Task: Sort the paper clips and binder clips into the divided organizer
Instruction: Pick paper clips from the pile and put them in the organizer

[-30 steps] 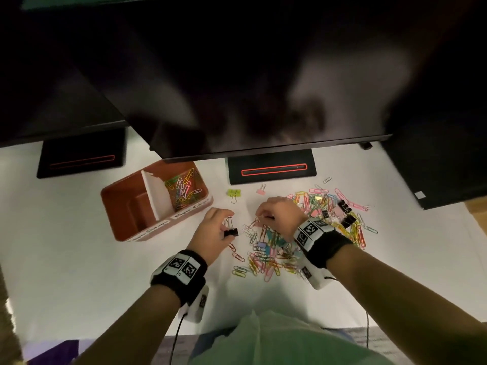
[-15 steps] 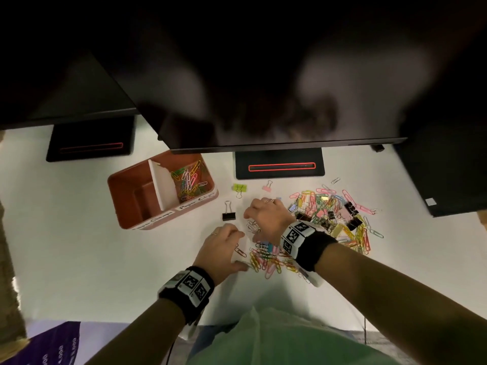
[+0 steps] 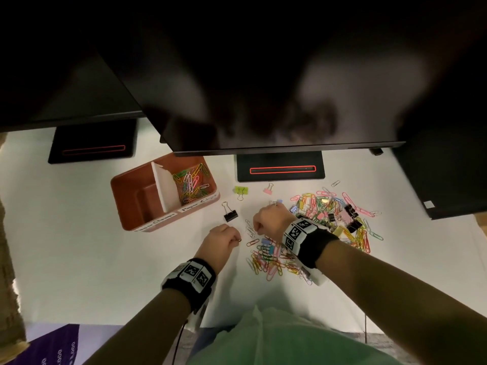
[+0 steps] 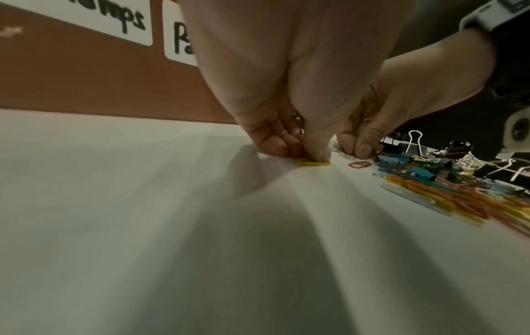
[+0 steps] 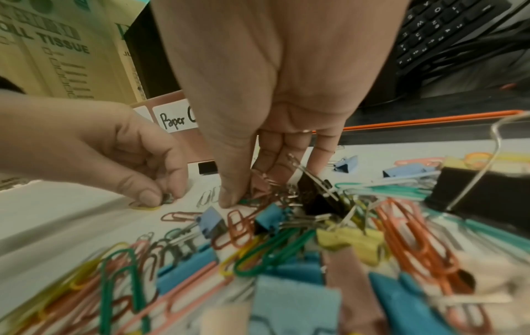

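Observation:
The brown divided organizer (image 3: 131, 222) stands at the left, with coloured paper clips (image 3: 191, 183) in its right compartment; the left one looks empty. A mixed pile of paper clips and binder clips (image 3: 329, 217) covers the table to the right. My left hand (image 3: 237, 239) has its fingers curled, and the tips pinch at a yellow paper clip (image 4: 312, 162) on the table. My right hand (image 3: 257, 227) reaches down into the pile's left edge, thumb and fingers pinching silver paper clips (image 5: 263, 179). A black binder clip (image 3: 230, 214) lies alone between the hands and the organizer.
A green binder clip (image 3: 241, 191) and a pink one (image 3: 268, 190) lie behind the hands. Two black monitor bases (image 3: 280, 169) stand at the back under dark screens. A cardboard tissue box (image 5: 57, 52) is at the left. The white table (image 3: 66, 246) is bare at the front left.
My left hand let go of the black binder clip near the organizer and drew back toward me onto a paper clip. My right hand shifted left to the pile's edge.

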Motion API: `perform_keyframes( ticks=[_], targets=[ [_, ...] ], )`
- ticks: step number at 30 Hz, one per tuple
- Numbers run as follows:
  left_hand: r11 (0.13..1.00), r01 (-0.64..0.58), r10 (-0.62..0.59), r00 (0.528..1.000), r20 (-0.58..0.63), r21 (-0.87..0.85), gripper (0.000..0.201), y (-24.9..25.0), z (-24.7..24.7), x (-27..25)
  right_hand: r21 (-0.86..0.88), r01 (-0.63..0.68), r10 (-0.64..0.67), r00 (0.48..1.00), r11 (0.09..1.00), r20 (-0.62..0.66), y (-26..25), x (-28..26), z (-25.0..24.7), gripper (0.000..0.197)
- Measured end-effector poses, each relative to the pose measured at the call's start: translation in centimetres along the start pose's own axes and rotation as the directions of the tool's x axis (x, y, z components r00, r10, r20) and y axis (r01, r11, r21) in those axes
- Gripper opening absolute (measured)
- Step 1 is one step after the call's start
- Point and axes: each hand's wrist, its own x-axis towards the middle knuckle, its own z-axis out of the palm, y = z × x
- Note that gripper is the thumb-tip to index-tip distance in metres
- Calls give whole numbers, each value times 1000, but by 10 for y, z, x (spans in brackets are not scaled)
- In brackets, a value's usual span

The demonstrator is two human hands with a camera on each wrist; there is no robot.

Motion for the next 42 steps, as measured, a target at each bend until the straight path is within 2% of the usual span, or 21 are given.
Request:
perform_keyframes(
  ticks=[3, 8, 11, 14, 17, 20, 22, 25, 27, 30, 31, 32, 34, 36, 39, 42],
  targets=[
    [999, 18, -20, 999, 50, 41, 14, 2, 0, 3, 33, 30, -29, 999, 999, -39, 1, -5, -6, 19],
    [984, 16, -34, 995, 97, 175, 18, 5, 2, 4, 301, 74, -8, 977, 951, -215, 5, -18, -16, 21],
    [986, 44, -60, 993, 99, 158, 18, 7, -5, 1, 388, 124, -3, 954, 913, -300, 3, -24, -27, 18],
    [999, 23, -22, 999, -43, 29, 12, 16, -33, -6, 442, 205, -16, 919, 873, -395, -6, -25, -42, 14],
    [997, -36, 17, 964, -265, -67, 6, 25, -80, -14, 450, 278, -3, 853, 848, -521, -24, -20, -66, 11],
    [987, -4, -64, 907, -417, -161, 9, 23, -126, -11, 434, 285, 26, 811, 855, -585, -49, -2, -95, 13],
    [975, 46, -142, 883, -448, -219, 12, 17, -145, -1, 447, 290, 45, 797, 846, -602, -68, 11, -106, 18],
    [988, 106, -142, 901, -410, -111, 22, 13, -154, 6, 445, 305, 38, 789, 842, -613, -82, 20, -106, 29],
    [998, 54, -64, 924, -376, -39, 27, 17, -149, 1, 442, 284, 54, 789, 851, -611, -74, 12, -99, 28],
    [998, -28, 12, 962, -274, -54, 28, 25, -126, -15, 439, 240, 110, 765, 866, -635, -44, -10, -71, 17],
    [997, -22, 7, 977, -211, -69, 30, 27, -114, -19, 442, 215, 123, 776, 871, -618, -33, -19, -59, 16],
    [997, -7, -4, 990, -141, -74, 34, 29, -100, -21, 453, 170, 134, 815, 875, -564, -24, -28, -46, 16],
    [998, 35, -36, 999, -9, -46, 45, 32, -73, -21, 443, 65, 119, 920, 894, -374, -7, -44, -22, 21],
    [997, 74, -74, 993, 94, -3, 59, 36, -48, -18, 378, 18, 79, 968, 926, -239, 3, -56, -1, 27],
    [995, 83, -91, 982, 168, 51, 72, 45, -17, -16, 312, 50, 29, 969, 949, -245, 10, -66, 24, 27],
    [987, 123, -140, 976, 168, 104, 77, 51, 3, -12, 194, 44, 20, 950, 980, -312, 11, -62, 38, 27]
  ],
)
